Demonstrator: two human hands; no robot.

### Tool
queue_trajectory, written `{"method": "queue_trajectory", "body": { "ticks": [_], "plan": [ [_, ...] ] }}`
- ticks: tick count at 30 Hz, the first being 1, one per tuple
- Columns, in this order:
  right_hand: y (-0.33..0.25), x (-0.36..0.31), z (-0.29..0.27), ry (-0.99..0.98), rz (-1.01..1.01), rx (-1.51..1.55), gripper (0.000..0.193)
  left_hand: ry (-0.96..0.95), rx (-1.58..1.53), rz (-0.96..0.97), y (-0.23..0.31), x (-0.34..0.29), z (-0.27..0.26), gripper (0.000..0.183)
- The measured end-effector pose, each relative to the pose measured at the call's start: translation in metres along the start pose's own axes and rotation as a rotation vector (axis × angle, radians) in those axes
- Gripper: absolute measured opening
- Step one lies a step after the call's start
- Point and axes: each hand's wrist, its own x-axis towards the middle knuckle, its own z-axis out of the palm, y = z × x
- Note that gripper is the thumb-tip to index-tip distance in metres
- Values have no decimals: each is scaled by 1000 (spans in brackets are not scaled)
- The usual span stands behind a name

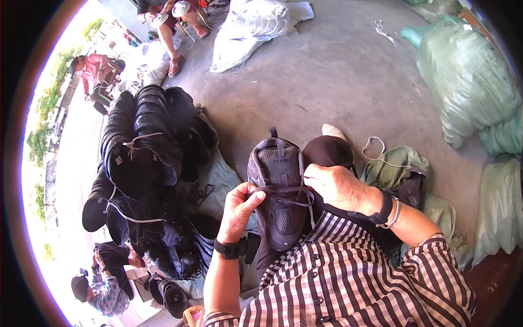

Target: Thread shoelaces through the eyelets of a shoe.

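A dark grey lace-up shoe (279, 219) lies on my lap, toe toward me, with its padded collar and pull tab at the far end. A dark shoelace (283, 189) crosses its tongue. My left hand (239, 206) is closed at the shoe's left edge, pinching the lace between thumb and fingers. At the right edge my right hand (339, 188) is closed with its fingertips on the lace; exactly what lies between them is partly hidden. A lace loop hangs below these fingertips.
Tied stacks of black shoe pieces (143, 143) stand at my left. Green sacks (463, 76) fill the far right, and a crumpled green sack (392, 169) lies beside my right arm. White sacks (250, 27) lie ahead. Other people (98, 71) sit farther off at the left.
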Motion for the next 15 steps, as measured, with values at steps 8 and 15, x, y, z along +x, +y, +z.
{"method": "queue_trajectory", "body": {
  "ticks": [8,15],
  "plan": [
    [35,-3,-49,357,532,866,8,270,-61,82,-15,-3,17,15],
    [56,-22,-52,400,631,502,15,251,96,119,-30,-12,3,17]
  ]
}}
